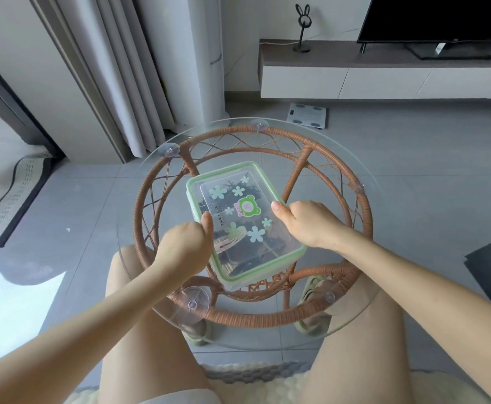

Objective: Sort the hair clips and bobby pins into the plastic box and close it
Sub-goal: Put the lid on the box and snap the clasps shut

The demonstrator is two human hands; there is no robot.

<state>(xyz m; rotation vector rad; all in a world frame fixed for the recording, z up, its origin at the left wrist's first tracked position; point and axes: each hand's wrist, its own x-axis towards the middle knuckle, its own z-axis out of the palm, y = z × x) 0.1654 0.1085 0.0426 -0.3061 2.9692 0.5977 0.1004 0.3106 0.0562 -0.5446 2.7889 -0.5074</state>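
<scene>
Left hand, right hand curled, gripping

Both hands, left hand and right hand, grip the lidded plastic box (dark clips inside) on the glass table.

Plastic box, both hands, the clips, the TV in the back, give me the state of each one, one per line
plastic box: lid on, resting on the glass table
hair clips and bobby pins: inside the box, seen through the lid
left hand: gripping the box's left edge, thumb on the lid
right hand: gripping the box's right edge, thumb on the lid
TV: screen dark
</scene>
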